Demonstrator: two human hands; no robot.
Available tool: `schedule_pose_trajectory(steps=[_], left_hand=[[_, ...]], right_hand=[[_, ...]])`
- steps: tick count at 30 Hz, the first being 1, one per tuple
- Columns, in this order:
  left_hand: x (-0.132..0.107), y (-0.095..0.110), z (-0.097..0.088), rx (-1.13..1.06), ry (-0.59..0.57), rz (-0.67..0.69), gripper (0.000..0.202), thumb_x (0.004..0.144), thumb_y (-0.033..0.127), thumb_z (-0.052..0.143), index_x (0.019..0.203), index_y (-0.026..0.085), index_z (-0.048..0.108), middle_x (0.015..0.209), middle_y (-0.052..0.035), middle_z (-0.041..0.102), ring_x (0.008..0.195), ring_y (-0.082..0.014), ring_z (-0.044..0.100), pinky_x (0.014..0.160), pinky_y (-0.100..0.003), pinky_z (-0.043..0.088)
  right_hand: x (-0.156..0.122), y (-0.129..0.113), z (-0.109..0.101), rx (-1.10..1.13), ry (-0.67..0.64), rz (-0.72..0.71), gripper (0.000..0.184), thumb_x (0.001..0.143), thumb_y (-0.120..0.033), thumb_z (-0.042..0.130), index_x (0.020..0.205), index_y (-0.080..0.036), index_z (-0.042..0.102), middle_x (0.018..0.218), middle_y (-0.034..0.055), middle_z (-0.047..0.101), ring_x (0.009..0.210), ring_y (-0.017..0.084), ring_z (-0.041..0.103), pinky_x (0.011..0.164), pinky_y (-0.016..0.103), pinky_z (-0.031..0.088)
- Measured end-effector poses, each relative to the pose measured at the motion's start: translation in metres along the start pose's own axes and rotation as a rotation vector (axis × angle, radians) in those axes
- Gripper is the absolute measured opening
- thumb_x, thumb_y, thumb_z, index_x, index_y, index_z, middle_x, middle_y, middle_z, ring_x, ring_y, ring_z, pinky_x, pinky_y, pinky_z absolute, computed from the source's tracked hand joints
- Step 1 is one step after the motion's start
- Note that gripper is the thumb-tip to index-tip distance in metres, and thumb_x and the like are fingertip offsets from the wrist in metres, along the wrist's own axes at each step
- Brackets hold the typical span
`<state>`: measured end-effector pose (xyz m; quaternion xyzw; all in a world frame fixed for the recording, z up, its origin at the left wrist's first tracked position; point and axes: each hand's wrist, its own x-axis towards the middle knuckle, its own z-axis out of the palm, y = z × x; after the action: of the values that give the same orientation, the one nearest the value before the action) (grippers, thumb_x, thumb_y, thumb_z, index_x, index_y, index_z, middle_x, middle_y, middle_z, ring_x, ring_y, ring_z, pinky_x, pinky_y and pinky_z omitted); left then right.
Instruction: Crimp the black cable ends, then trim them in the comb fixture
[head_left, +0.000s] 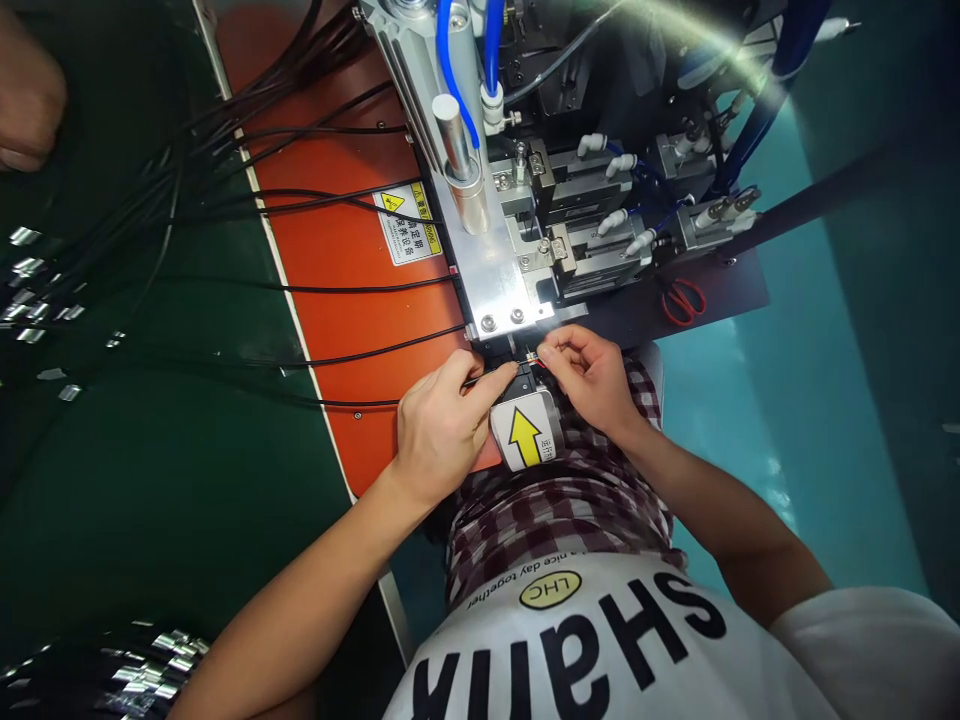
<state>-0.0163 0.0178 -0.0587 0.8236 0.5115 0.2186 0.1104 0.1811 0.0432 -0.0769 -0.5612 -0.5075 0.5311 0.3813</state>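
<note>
My left hand rests on the orange machine bed, its fingers pinched on a thin black cable that runs in from the left. My right hand is closed in a pinch on the cable's tip with small red wires, right under the metal press head. Both hands meet over a black fixture just above a white label with a yellow arrow.
Several more black cables cross the orange bed onto the green conveyor, with metal-ended plugs at the left. Red scissors lie on the machine base. Another person's hand shows at the top left.
</note>
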Motion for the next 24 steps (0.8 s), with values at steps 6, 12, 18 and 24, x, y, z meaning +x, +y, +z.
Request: schedule_pose_trajectory(steps=[6, 12, 18, 24], left_hand=[[0.0, -0.001, 0.0, -0.003, 0.001, 0.0, 0.036, 0.094, 0.012, 0.045, 0.117, 0.023, 0.07, 0.09, -0.0073, 0.057, 0.081, -0.016, 0.058, 0.065, -0.026, 0.046], [-0.001, -0.001, 0.001, -0.031, -0.007, -0.004, 0.037, 0.094, 0.013, 0.045, 0.118, 0.025, 0.069, 0.093, -0.0074, 0.058, 0.082, -0.0158, 0.057, 0.067, -0.026, 0.046], [0.0, 0.0, 0.001, -0.024, -0.016, -0.014, 0.036, 0.094, 0.013, 0.045, 0.118, 0.024, 0.069, 0.091, -0.007, 0.057, 0.081, -0.0156, 0.057, 0.066, -0.025, 0.045], [0.001, 0.004, 0.0, -0.034, -0.015, -0.049, 0.029, 0.095, 0.017, 0.047, 0.118, 0.02, 0.065, 0.095, -0.0079, 0.061, 0.083, -0.0173, 0.059, 0.07, -0.028, 0.049]], right_hand=[[0.001, 0.01, 0.0, 0.03, -0.031, 0.023, 0.019, 0.089, -0.036, 0.062, 0.083, -0.019, 0.058, 0.06, -0.0046, 0.047, 0.05, 0.009, 0.039, 0.048, 0.024, 0.029], [-0.009, 0.005, -0.006, -0.031, 0.046, -0.007, 0.021, 0.089, -0.041, 0.062, 0.09, -0.02, 0.06, 0.078, -0.001, 0.057, 0.054, 0.009, 0.046, 0.052, 0.025, 0.038], [-0.012, 0.001, -0.004, -0.202, 0.062, -0.187, 0.015, 0.092, -0.032, 0.058, 0.082, -0.021, 0.061, 0.081, 0.0012, 0.056, 0.066, 0.013, 0.05, 0.064, 0.028, 0.042], [-0.002, 0.007, -0.013, -0.056, -0.108, 0.037, 0.023, 0.09, -0.042, 0.06, 0.083, -0.02, 0.059, 0.066, -0.0027, 0.05, 0.054, 0.011, 0.042, 0.05, 0.025, 0.032]])
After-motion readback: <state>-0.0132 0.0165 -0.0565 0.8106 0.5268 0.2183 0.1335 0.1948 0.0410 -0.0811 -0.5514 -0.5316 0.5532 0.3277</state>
